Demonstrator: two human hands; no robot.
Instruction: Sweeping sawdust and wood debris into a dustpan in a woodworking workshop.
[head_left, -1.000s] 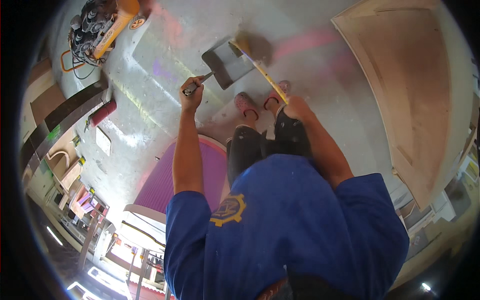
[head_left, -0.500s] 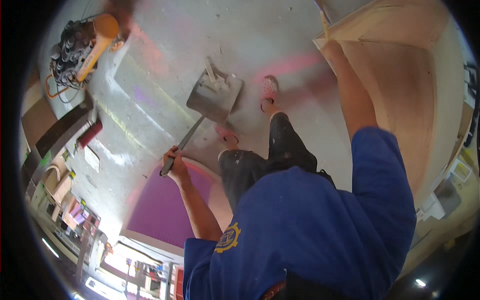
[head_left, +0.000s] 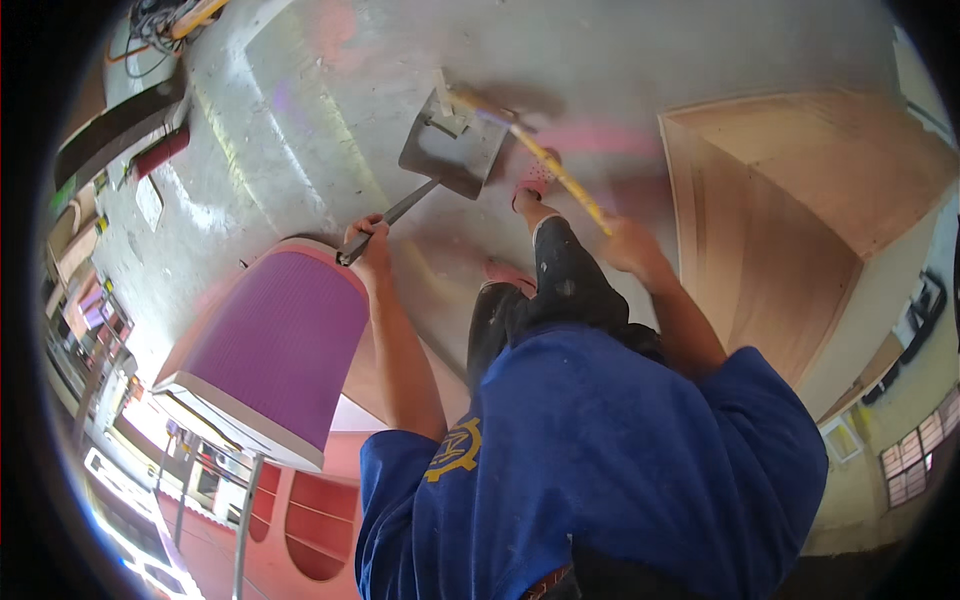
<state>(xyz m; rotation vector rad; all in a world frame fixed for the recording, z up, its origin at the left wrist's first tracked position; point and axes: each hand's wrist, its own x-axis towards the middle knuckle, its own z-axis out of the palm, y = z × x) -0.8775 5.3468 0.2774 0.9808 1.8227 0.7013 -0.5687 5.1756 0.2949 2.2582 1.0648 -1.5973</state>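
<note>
Yellow broom (head_left: 562, 176) slants forward-left, gripped in right hand (head_left: 630, 246); grey dustpan (head_left: 420, 150), handle gripped in left hand (head_left: 370, 240), points forward-right.

Workshop; paint-streaked floor (head_left: 330, 120); bare wooden structure (head_left: 745, 240)

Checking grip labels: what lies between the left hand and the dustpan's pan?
In the head view, the dark handle spans from the left hand to the pan, grey floor beneath.
</note>
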